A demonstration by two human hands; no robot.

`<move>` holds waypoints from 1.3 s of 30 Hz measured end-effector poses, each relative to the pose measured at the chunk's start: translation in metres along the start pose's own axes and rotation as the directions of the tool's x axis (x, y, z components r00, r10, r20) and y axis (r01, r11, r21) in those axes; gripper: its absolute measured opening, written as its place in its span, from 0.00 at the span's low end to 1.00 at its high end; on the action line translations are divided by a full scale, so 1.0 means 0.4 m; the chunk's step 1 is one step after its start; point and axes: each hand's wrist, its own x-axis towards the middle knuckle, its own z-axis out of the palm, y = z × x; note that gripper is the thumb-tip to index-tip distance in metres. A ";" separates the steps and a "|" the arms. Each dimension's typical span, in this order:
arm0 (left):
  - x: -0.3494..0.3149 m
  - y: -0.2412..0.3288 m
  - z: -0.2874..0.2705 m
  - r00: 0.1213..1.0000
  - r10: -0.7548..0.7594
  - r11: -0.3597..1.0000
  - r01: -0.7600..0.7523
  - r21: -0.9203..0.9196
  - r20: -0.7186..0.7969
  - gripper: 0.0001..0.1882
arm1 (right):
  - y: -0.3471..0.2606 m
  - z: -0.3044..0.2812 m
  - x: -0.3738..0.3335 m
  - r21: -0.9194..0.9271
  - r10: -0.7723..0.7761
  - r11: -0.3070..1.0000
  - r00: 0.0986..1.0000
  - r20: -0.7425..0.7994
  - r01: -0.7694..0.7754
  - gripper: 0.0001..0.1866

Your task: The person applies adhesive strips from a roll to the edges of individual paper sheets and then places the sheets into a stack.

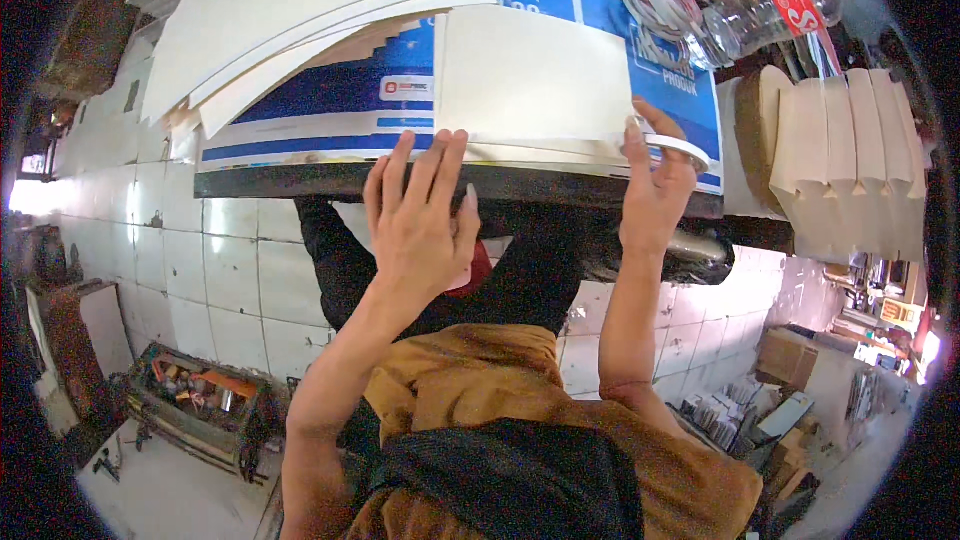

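Left hand: I see my left hand (420, 215) spread flat, fingers wide, gripping nothing, fingertips on the near edge of the cream sheet (535, 80).
Right hand: my right hand (655, 180) pinches a white tape ring (680, 148) at the sheet's right near corner.
Sheet: lies on the blue-and-white table cover (330, 110), mid-table.
Far left: loose cream sheets (290, 10).
Right: folded cream stack (850, 160).

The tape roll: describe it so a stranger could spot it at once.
Start at the blue-and-white printed table stacked with cream sheets. At its near right edge, the right hand pinches a thin white tape roll against a sheet's corner. Unlike the flat rectangular sheets, it is a ring.
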 end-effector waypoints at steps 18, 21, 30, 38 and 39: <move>-0.001 0.018 -0.001 0.995 -0.018 0.993 0.006 0.118 0.101 0.33 | 0.053 -0.031 -0.034 -0.405 -0.275 0.884 0.960 -0.045 0.234 0.06; 0.000 0.019 -0.003 0.994 -0.025 0.994 0.013 0.113 0.107 0.33 | 0.055 -0.027 -0.036 -0.461 -0.314 0.845 0.949 -0.018 0.271 0.05; 0.003 0.020 0.000 0.995 -0.022 0.996 0.013 0.094 0.097 0.33 | 0.064 -0.023 -0.037 -0.469 -0.310 0.836 0.951 0.022 0.284 0.05; 0.001 0.019 -0.002 0.996 -0.023 0.995 0.014 0.103 0.090 0.33 | 0.068 -0.021 -0.036 -0.458 -0.305 0.842 0.952 0.033 0.285 0.05; 0.002 0.018 -0.005 0.995 -0.025 0.996 0.017 0.088 0.092 0.32 | 0.067 -0.020 -0.035 -0.444 -0.307 0.847 0.951 0.042 0.293 0.04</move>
